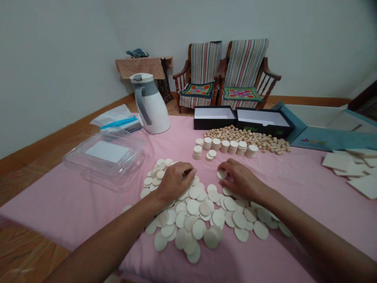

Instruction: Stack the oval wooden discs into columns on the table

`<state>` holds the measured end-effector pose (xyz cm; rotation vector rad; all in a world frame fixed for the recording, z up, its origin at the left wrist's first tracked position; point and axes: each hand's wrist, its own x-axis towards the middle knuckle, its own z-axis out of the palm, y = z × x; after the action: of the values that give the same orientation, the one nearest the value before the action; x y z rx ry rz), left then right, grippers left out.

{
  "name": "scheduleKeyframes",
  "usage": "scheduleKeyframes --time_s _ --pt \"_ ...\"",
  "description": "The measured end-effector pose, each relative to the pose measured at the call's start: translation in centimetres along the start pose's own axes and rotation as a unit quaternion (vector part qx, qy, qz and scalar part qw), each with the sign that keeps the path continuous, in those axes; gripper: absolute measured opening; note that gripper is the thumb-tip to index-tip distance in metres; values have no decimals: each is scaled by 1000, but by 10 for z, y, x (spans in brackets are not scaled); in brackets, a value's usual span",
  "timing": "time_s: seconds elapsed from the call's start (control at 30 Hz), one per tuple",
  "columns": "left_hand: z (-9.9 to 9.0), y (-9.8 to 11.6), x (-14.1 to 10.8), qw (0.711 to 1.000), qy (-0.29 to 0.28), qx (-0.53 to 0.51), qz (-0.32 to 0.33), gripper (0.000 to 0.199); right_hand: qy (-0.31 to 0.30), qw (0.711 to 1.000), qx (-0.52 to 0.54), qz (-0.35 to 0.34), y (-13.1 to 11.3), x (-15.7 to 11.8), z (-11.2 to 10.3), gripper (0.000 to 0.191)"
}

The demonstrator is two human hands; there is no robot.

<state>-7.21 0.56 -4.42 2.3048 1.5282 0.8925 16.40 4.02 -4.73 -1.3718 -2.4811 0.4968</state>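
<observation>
My right hand pinches a pale round wooden disc between thumb and fingers, just above the right part of a loose heap. My left hand is curled over the heap's left side, thumb against the fingers; what it holds, if anything, is hidden. The heap of wooden discs spreads over the pink cloth below and between both hands. Beyond them stand several neat stacks of discs in a row. A short stack sits in front of that row, nearest my right hand.
Small round wooden pieces lie behind the stacks, before two black boxes. A clear plastic container and white jug stand left on the pink cloth. At right are a blue box and square wooden boards.
</observation>
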Motion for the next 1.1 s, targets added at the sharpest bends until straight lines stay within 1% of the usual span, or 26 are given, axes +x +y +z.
scheduleKeyframes --time_s 0.1,0.17,0.33,0.4,0.53,0.67,0.77,0.87,0.97,1.1 --pt "0 1 0 1000 0 7 6 20 1 1000 1 14 -2 1 5 21" --pt "-1 1 0 1000 1 12 7 20 5 1000 2 14 -2 1 6 21" --pt "-1 2 0 1000 2 17 11 21 29 1000 7 -1 -5 2 1 20" --pt "-1 2 0 1000 0 15 10 21 51 999 14 -9 -5 5 -3 20" --pt "-1 1 0 1000 1 12 11 21 117 993 19 -26 -2 19 -10 19" --pt "0 0 0 1000 -2 11 11 21 165 986 -10 -12 3 37 -13 17" --pt "-1 0 -1 1000 2 14 11 22 187 982 -23 -9 3 49 -12 20" --pt "-1 0 -1 1000 3 11 14 21 185 982 -31 -23 1 57 -8 23" --pt "-1 0 -1 1000 0 7 20 21 175 983 -33 -40 -1 62 -2 23" --pt "-2 0 -2 1000 -1 5 23 21 157 986 -42 -38 -1 64 5 22"
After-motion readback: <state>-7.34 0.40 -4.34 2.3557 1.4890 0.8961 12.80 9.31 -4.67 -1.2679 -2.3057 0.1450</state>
